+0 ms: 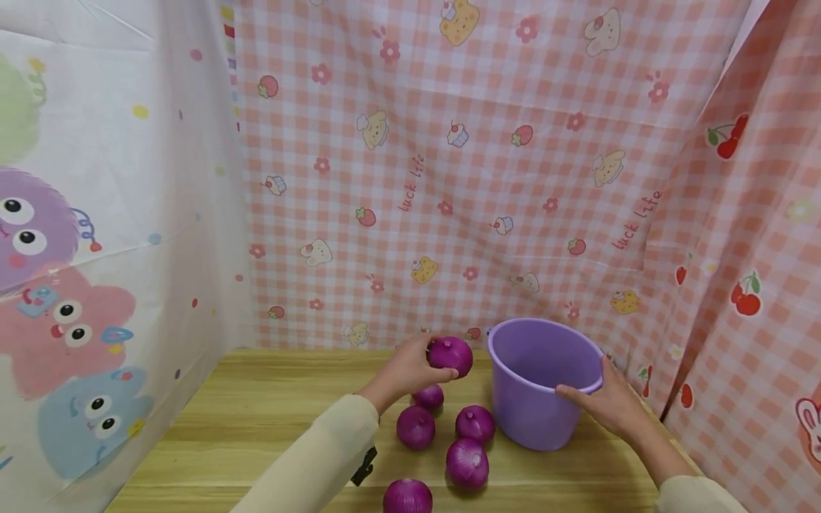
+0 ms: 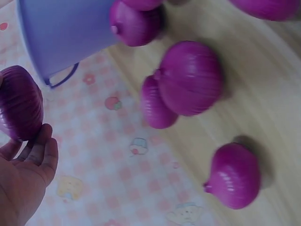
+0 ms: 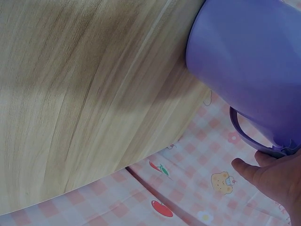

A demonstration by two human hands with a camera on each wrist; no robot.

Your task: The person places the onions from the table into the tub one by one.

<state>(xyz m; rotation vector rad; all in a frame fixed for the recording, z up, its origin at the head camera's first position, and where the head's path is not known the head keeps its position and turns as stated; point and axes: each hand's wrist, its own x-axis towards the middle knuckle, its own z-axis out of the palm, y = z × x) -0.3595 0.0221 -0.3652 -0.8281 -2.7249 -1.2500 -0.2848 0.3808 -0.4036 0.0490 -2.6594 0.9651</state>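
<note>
My left hand (image 1: 410, 367) holds a red onion (image 1: 451, 356) above the table, left of a purple bucket (image 1: 535, 420). In the left wrist view the fingers touch the underside of that onion (image 2: 19, 103). The bucket stands upright at the right of the table, its inner floor hidden from the head view. At its right rim my right hand (image 1: 609, 399) grips the edge, with the thumb on the near side. The right wrist view has this hand (image 3: 277, 179) by the bucket's handle (image 3: 249, 139). Several more red onions (image 1: 467, 463) lie on the table below the left hand.
The wood-grain table (image 1: 256, 427) ends at a pink checked cloth (image 1: 417, 235) behind it. A white cloth with cartoon figures (image 1: 186, 142) hangs at the left, and another checked cloth (image 1: 757, 342) at the right, close to the bucket. One onion (image 1: 408, 496) lies nearest the front.
</note>
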